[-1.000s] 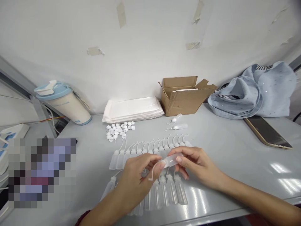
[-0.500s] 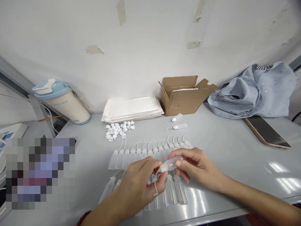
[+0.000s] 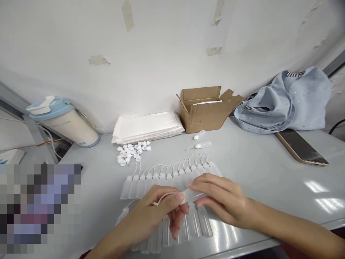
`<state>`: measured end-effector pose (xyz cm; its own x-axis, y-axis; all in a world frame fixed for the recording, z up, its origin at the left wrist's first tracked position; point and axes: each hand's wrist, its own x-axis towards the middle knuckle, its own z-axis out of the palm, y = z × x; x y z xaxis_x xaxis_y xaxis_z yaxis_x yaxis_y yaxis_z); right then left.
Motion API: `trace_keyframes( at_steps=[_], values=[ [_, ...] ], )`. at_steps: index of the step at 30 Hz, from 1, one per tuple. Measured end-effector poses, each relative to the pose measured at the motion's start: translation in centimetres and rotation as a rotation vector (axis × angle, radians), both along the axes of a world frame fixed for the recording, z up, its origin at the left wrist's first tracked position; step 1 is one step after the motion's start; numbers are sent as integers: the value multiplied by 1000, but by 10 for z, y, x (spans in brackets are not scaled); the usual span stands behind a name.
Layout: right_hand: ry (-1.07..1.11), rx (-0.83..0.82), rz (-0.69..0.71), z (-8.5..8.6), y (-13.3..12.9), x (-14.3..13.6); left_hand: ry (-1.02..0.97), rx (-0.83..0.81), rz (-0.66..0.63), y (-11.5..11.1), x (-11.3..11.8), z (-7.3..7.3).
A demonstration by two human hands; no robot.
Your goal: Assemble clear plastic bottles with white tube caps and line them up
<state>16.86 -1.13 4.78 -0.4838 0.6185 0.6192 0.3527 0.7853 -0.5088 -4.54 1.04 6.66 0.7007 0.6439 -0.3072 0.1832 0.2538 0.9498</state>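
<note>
Both my hands are closed on one small translucent squeeze bottle, tilted on its side above the table. My left hand pinches its white neck, and a thin white tether strap curves back over the thumb. Around the body, my right hand has its fingers wrapped. Beyond my hands stands a row of similar bottles with straps pointing up. A nearer row of clear bottles lies under my hands, partly hidden by them. A pile of small white caps sits behind the far row.
Two loose bottles lie near an open cardboard box. A stack of white sheets rests against the wall. At left leans a blue-lidded tumbler; at right are a blue cloth bag and a phone.
My left hand has turned, thumb now on top of the bottle's neck, and the strap has swung leftward. My right hand has closed further over the body. The view has shifted slightly.
</note>
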Motion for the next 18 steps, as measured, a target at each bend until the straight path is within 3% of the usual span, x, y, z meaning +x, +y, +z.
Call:
trace_keyframes(
  at_steps=[3,7,10,12,14,18],
  values=[
    [10,-54,-1,-3,-1,0,110,196,-44,0,-2,0],
    [36,-251,-21,-4,-1,0,290,810,-37,-6,-4,-10],
    [49,-458,-46,0,-1,0,269,1231,-31,-10,-4,-22],
    [69,-581,-44,2,0,0,257,1423,-18,-11,-4,-27],
    [107,-673,-34,4,0,-1,243,1423,10,-10,-3,-26],
    [182,-706,-41,1,1,-3,256,874,42,-6,-2,-11]
  ],
)
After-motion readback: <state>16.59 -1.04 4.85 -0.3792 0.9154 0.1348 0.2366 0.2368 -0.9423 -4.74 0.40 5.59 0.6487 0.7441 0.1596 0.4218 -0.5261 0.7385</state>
